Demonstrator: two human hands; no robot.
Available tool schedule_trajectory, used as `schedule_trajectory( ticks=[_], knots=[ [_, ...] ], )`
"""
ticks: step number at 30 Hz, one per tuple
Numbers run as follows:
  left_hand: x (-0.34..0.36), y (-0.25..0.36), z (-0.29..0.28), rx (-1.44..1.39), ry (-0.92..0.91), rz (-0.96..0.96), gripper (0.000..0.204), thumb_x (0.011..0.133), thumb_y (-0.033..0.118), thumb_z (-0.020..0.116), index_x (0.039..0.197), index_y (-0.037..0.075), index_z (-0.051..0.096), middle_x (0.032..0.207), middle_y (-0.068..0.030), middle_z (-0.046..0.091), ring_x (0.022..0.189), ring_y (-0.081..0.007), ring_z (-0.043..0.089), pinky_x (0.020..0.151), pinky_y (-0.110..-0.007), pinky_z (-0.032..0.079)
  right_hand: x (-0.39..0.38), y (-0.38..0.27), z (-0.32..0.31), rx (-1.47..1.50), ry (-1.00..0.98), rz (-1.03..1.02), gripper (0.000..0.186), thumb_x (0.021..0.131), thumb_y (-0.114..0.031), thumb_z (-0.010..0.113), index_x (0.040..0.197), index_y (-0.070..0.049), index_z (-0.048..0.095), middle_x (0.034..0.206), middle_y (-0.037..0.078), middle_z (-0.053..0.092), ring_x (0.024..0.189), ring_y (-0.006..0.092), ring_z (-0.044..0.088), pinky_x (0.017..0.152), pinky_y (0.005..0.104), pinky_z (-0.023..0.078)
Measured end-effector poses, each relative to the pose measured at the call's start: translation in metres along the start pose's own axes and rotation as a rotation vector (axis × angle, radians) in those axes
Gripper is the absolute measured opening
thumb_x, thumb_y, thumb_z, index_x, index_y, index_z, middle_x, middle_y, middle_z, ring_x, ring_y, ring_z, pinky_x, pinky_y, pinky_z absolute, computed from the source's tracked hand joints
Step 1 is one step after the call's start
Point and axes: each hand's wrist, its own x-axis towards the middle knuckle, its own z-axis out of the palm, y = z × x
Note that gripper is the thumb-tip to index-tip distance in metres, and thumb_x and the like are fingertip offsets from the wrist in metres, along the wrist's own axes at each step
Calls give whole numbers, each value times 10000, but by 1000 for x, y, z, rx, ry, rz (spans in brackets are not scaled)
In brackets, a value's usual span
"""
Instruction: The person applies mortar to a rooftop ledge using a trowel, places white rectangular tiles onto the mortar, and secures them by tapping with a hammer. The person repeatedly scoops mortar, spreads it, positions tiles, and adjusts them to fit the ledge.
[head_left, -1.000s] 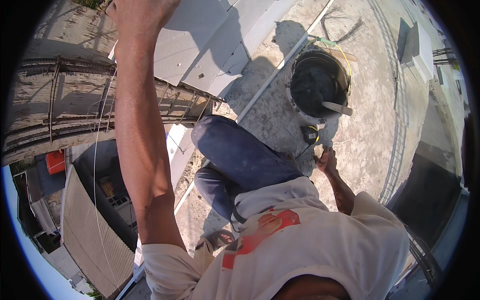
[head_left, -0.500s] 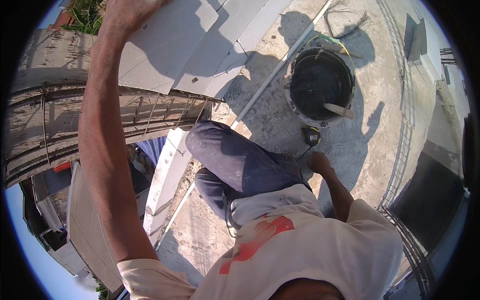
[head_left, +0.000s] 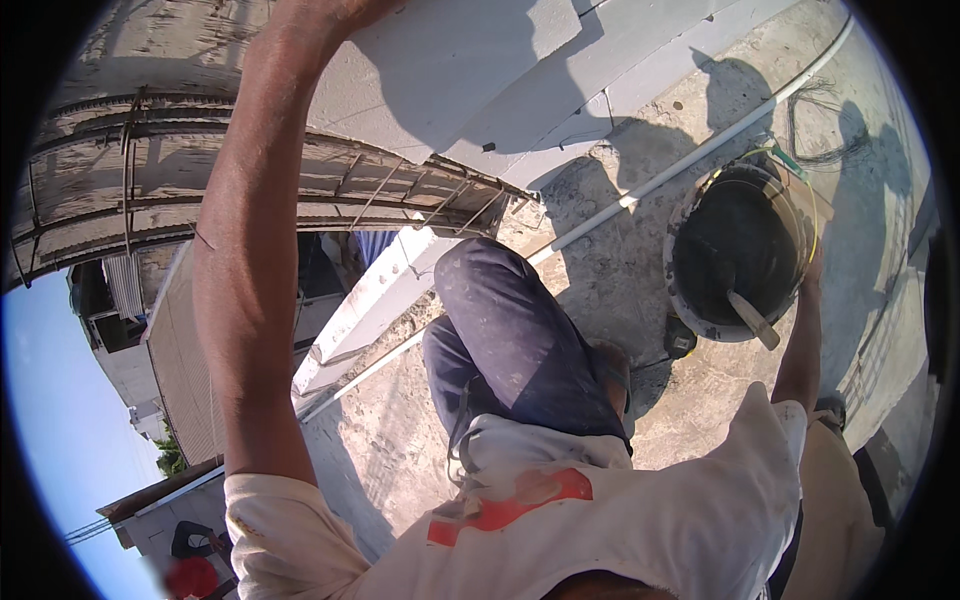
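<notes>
My left hand [head_left: 358,14] reaches to the top edge at the white blocks [head_left: 470,70]; its fingers are mostly cut off. My right hand [head_left: 808,265] is at the outer right side of a black bucket [head_left: 712,240] of dark, wet-looking material, its fingers hidden. A pale wooden handle [head_left: 752,318] sticks out of the bucket, and a green and yellow cord [head_left: 808,225] runs by its rim. A black and yellow tape measure [head_left: 680,338] lies just below the bucket, near my bent knee [head_left: 480,280].
A white pipe [head_left: 640,195] crosses the concrete floor [head_left: 700,390]. Rusty rebar [head_left: 140,210] lies over worn boards at the left, beside an edge with roofs below [head_left: 175,330]. A coil of dark wire [head_left: 820,135] lies at the upper right.
My right hand has moved from beside the tape measure up to the bucket's right side. My left hand stays at the blocks. The view has turned, shifting bucket and pipe rightward.
</notes>
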Motion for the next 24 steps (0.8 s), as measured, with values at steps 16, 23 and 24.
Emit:
schedule_trajectory(
  ticks=[16, 23, 24],
  knots=[
    [-10, -16, 10, 151, -123, -325, 1007, 824, 792, 706, 1408, -23, 614, 1051, -266, 755, 865, -331, 796, 793, -482, 673, 52, -53, 35, -1496, -77, 266, 393, 1037, -409, 559, 1214, -65, 625, 1105, 257, 723, 1094, 447, 692, 868, 510, 543],
    [-11, -20, 9, 195, -55, -248, 934, 823, 695, 783, 1345, -63, 630, 1054, -279, 743, 891, -348, 783, 815, -478, 659, 36, -73, 33, -1513, -54, 281, 413, 1038, -433, 555, 1202, -60, 627, 1101, 259, 724, 1096, 449, 690, 867, 513, 541],
    [-7, -13, 8, 183, -72, -258, 891, 838, 671, 787, 1296, -79, 641, 1041, -285, 738, 916, -366, 775, 833, -473, 649, 33, -79, 24, -1510, -40, 292, 416, 1038, -436, 554, 1200, -60, 628, 1101, 259, 724, 1097, 450, 689, 867, 513, 541]
  ],
)
